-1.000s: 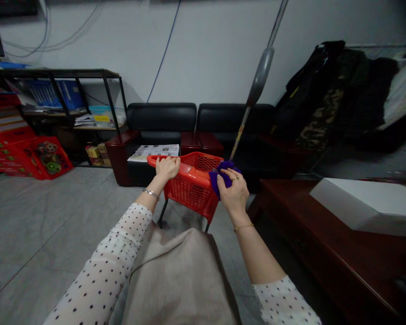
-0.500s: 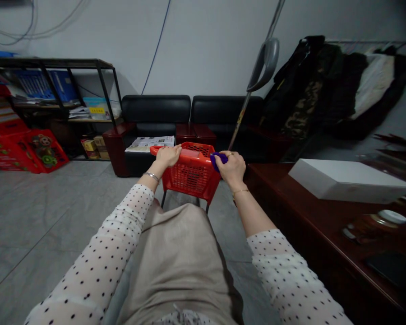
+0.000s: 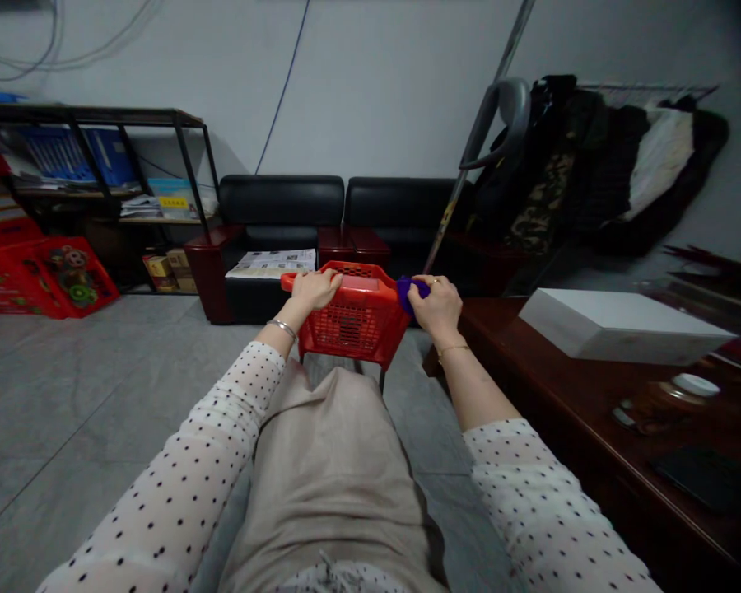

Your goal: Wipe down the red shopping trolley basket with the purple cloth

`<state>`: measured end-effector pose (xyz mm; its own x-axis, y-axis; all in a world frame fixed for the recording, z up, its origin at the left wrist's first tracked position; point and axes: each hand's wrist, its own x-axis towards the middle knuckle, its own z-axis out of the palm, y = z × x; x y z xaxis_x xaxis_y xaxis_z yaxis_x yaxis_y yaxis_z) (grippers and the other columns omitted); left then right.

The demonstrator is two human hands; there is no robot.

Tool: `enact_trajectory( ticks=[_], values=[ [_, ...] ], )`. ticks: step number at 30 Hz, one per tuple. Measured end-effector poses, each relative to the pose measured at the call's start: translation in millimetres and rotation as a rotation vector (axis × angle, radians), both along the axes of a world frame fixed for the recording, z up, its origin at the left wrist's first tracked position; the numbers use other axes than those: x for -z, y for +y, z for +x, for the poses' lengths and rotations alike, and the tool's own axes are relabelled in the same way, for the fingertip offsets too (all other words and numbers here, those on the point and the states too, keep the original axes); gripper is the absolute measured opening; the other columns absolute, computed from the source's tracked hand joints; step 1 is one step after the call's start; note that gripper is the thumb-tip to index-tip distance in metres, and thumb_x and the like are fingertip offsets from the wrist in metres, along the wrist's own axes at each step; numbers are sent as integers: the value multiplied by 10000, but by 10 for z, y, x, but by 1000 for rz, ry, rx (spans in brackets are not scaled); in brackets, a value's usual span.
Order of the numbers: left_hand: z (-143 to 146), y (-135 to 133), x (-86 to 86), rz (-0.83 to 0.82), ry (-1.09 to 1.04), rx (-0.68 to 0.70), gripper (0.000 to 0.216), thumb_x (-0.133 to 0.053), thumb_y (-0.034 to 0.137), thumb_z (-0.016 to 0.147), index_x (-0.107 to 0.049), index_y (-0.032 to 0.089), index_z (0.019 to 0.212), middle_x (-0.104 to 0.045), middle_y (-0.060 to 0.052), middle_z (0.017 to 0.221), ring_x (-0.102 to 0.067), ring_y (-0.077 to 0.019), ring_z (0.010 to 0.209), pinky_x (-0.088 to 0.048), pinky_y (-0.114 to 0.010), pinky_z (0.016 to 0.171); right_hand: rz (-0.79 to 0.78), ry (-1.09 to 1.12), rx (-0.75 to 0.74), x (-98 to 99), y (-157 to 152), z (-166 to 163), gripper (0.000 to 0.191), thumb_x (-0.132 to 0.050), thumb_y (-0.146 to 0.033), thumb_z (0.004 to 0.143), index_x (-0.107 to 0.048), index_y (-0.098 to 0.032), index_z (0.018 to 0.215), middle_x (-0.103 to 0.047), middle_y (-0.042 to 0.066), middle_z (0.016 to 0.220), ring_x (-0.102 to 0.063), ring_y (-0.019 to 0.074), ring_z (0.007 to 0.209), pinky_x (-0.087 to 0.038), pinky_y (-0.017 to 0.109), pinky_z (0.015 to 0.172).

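From the head view, the left hand (image 3: pixel 317 290) grips the handle (image 3: pixel 370 284) of the red plastic mesh-basket cart (image 3: pixel 346 328), standing before the black leather sofa (image 3: pixel 284 198); the right hand's (image 3: pixel 437 305) fingers, fanned a second ago, now curl around the soft purple cloth (image 3: pixel 412 288), apparently hugging the handle's end.

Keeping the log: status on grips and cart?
Left grip closed on handle of red cart. Right grip holding purple cloth at handle's right end. Black sofa beyond.
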<state>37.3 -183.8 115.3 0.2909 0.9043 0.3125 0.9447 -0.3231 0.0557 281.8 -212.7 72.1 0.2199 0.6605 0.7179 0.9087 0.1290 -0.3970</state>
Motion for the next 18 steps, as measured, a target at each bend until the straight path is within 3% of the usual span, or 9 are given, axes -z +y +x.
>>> enact_trajectory(
  ticks=[3,7,11,14,18],
  values=[
    [83,-10,0,-29,-45,-56,508,-197,416,1032,-593,201,1266,-707,-108,1207,-641,-259,1139,-365,-451,1061,31,67,67,8,35,-254,343,-479,-329,873,-727,-163,1042,-654,127,1039,-539,261,924,-382,394,840],
    [-3,36,26,-22,-49,-29,521,-184,400,1031,-561,207,1334,-674,-104,1282,-616,-261,1192,-382,-448,1058,83,-76,-105,-34,44,-761,356,-499,-359,903,-705,-180,1131,-663,123,1104,-542,263,990,-376,389,872],
    [-208,114,91,1,-40,42,525,-208,445,1024,-504,261,1416,-539,-41,1463,-408,-265,1407,-270,-477,1156,62,-201,-219,-16,6,-516,365,-502,-363,908,-696,-200,1170,-665,107,1132,-547,246,988,-391,368,873],
    [-175,110,161,73,-99,7,529,-203,433,1022,-508,261,1419,-508,-22,1490,-323,-273,1453,-188,-524,1183,68,-95,-104,34,10,-309,355,-491,-325,891,-713,-180,1127,-667,116,1111,-558,247,968,-398,381,892],
    [52,44,212,110,-161,-59,497,-228,377,1019,-556,262,1375,-563,-24,1438,-378,-239,1422,-245,-495,1154,106,-14,-64,21,79,-696,348,-474,-309,903,-717,-168,1109,-663,140,1134,-558,263,1031,-394,404,933]
  ],
)
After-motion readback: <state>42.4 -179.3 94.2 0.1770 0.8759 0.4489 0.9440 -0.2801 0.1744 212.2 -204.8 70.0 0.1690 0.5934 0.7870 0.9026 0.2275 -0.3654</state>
